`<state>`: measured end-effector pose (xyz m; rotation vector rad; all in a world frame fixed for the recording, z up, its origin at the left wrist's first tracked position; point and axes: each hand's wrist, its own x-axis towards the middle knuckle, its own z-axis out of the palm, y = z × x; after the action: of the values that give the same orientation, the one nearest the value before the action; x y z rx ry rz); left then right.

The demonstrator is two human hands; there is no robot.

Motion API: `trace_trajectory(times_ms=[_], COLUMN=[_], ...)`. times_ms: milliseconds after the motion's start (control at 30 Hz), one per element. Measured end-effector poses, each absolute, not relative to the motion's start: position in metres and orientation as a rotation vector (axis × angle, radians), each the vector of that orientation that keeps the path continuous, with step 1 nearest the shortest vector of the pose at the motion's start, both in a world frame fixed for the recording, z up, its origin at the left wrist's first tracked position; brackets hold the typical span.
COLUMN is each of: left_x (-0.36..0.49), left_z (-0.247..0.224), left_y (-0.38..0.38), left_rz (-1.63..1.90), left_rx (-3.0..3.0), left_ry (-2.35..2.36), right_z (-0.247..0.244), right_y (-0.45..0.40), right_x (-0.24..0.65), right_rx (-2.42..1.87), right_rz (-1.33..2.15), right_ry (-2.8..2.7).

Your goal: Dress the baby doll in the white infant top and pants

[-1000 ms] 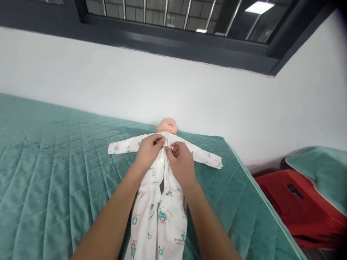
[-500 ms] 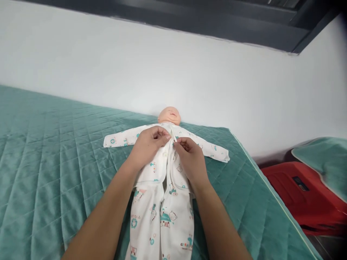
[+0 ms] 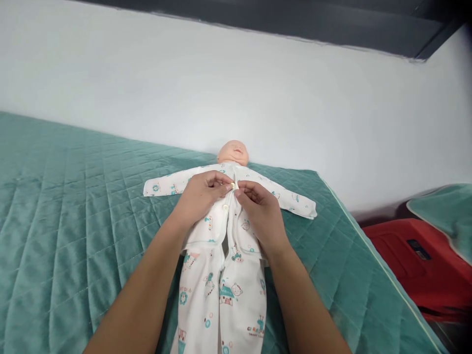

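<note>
A baby doll [image 3: 233, 152] lies on its back, dressed in a white patterned baby shirt [image 3: 201, 233] and matching pants [image 3: 241, 300]. My left hand [image 3: 204, 194] pinches a pale button [image 3: 233, 185] at the shirt's front edge, high on the chest. Close against it, my right hand [image 3: 260, 206] grips the opposite front edge between thumb and fingers. Lower down, another button [image 3: 225, 207] shows on the left panel, and the shirt's front parts below it. Both sleeves stretch out sideways.
A green quilted cover [image 3: 92, 206] spreads beneath the doll. Behind its head rises a white wall [image 3: 258, 98], with a dark ledge [image 3: 276, 19] above. Past the cover's right edge stands a red plastic object [image 3: 413, 260] with green cloth [image 3: 446, 211] over it.
My right hand has come closer to my left, and its fingers now meet the shirt edge beside the button. The view has shifted slightly.
</note>
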<state>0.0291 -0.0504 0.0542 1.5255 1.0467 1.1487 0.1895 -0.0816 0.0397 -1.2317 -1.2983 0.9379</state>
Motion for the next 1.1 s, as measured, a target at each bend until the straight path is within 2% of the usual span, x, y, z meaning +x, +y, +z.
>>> trace_trajectory(times_ms=[367, 633, 1100], left_x=[0.029, 0.028, 0.032], left_z=[0.049, 0.058, 0.062], left_y=[-0.044, -0.052, -0.055], left_rz=[1.179, 1.107, 1.081], left_rx=[1.277, 1.496, 1.447], left_ry=[0.901, 0.999, 1.085], right_z=[0.049, 0.048, 0.049], right_y=[-0.086, -0.084, -0.085], right_x=[0.184, 0.184, 0.18], right_rx=[-1.331, -1.332, -1.371], right_rz=[0.861, 0.878, 0.832], right_ry=[-1.535, -1.463, -1.51])
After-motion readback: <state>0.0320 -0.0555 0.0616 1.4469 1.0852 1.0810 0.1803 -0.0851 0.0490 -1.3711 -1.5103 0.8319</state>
